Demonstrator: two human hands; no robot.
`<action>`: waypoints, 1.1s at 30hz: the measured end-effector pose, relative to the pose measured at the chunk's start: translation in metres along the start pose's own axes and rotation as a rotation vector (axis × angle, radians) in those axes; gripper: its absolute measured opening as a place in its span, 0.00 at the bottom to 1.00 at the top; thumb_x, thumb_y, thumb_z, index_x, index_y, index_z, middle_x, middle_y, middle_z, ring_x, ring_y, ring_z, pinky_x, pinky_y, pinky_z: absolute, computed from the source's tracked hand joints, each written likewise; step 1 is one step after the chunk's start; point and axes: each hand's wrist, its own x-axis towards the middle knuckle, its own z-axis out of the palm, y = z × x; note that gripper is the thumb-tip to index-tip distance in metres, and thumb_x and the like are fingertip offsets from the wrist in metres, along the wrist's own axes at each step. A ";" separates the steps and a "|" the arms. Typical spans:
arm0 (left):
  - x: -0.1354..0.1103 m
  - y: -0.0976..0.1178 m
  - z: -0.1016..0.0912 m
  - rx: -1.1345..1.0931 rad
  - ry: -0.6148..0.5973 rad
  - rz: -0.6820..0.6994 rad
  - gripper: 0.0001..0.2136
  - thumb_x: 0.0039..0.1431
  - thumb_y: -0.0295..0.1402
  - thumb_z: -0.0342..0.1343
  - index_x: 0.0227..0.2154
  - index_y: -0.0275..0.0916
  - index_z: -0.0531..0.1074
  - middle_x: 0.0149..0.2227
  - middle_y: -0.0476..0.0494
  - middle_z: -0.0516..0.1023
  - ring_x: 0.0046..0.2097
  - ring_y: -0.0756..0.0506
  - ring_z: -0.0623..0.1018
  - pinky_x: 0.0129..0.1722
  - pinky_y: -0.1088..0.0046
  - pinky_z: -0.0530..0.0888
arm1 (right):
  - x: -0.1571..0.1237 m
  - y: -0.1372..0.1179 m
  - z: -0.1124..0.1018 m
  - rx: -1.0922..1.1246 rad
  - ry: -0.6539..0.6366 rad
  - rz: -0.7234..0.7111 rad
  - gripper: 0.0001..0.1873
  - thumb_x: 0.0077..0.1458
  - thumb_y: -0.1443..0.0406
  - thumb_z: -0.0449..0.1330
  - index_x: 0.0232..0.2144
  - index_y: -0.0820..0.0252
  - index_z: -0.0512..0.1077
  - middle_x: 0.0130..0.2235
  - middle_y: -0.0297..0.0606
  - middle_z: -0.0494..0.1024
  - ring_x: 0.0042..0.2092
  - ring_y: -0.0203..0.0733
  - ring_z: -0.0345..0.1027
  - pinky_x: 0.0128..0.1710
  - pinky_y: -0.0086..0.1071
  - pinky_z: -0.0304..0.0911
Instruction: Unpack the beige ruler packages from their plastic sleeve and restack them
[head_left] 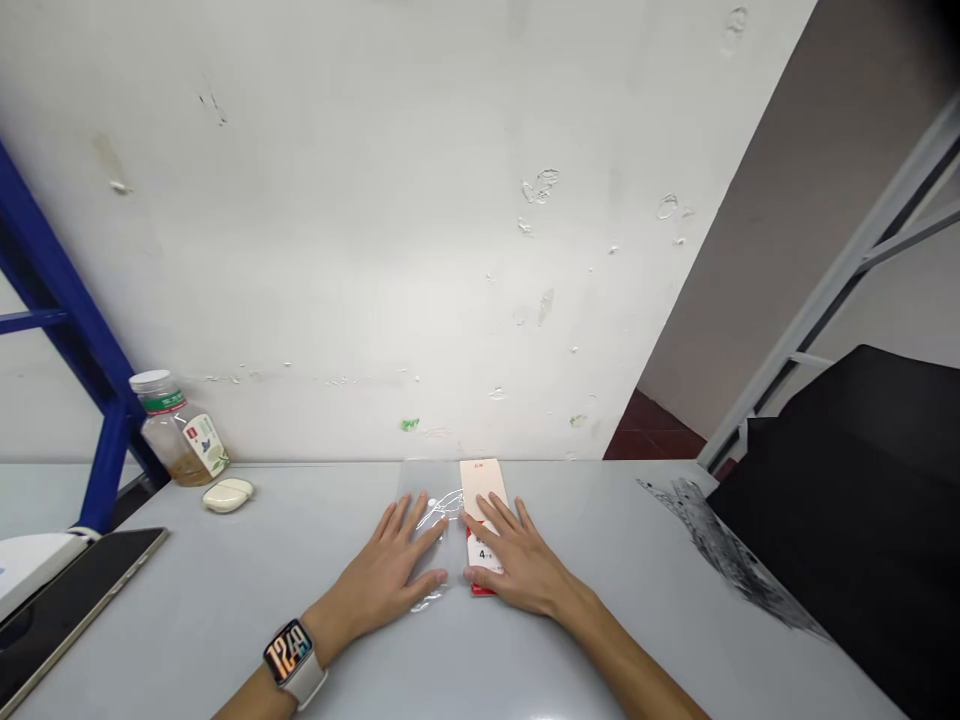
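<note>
On the grey tabletop (622,560), my left hand (386,565) lies flat on a clear plastic sleeve (427,520), with its fingers spread. My right hand (517,560) is pressed on a long cream and red printed card (484,495), covering its middle. The two hands lie close together, and the sleeve's edge meets the card's left side. I cannot tell whether the card lies inside the sleeve. A smartwatch (289,655) is strapped on my left wrist.
A bottle with a white cap and brownish liquid (180,430) lies tilted near the back left, next to a small cream oval case (227,495). A dark tablet (75,610) lies at the left edge. Blue metal framing (75,330) stands left, and black fabric (847,500) lies right.
</note>
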 end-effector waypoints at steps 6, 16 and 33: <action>0.001 0.002 -0.003 -0.003 -0.030 -0.011 0.30 0.65 0.54 0.43 0.67 0.54 0.47 0.71 0.45 0.39 0.69 0.29 0.47 0.62 0.45 0.57 | 0.001 0.002 0.001 -0.013 0.002 -0.009 0.37 0.61 0.42 0.44 0.68 0.41 0.42 0.71 0.27 0.33 0.71 0.47 0.20 0.67 0.51 0.18; 0.002 0.003 -0.002 0.022 -0.011 -0.041 0.30 0.63 0.56 0.44 0.66 0.59 0.46 0.71 0.47 0.41 0.68 0.26 0.46 0.62 0.40 0.53 | 0.002 0.005 0.002 -0.042 -0.004 -0.023 0.39 0.61 0.42 0.45 0.68 0.43 0.40 0.71 0.28 0.30 0.70 0.49 0.16 0.67 0.55 0.17; 0.003 0.003 -0.002 0.001 -0.066 -0.080 0.31 0.63 0.56 0.43 0.66 0.58 0.47 0.71 0.45 0.41 0.68 0.27 0.46 0.62 0.40 0.53 | 0.000 0.004 0.003 -0.051 0.011 -0.027 0.40 0.60 0.42 0.45 0.68 0.44 0.39 0.71 0.29 0.33 0.71 0.48 0.20 0.67 0.52 0.17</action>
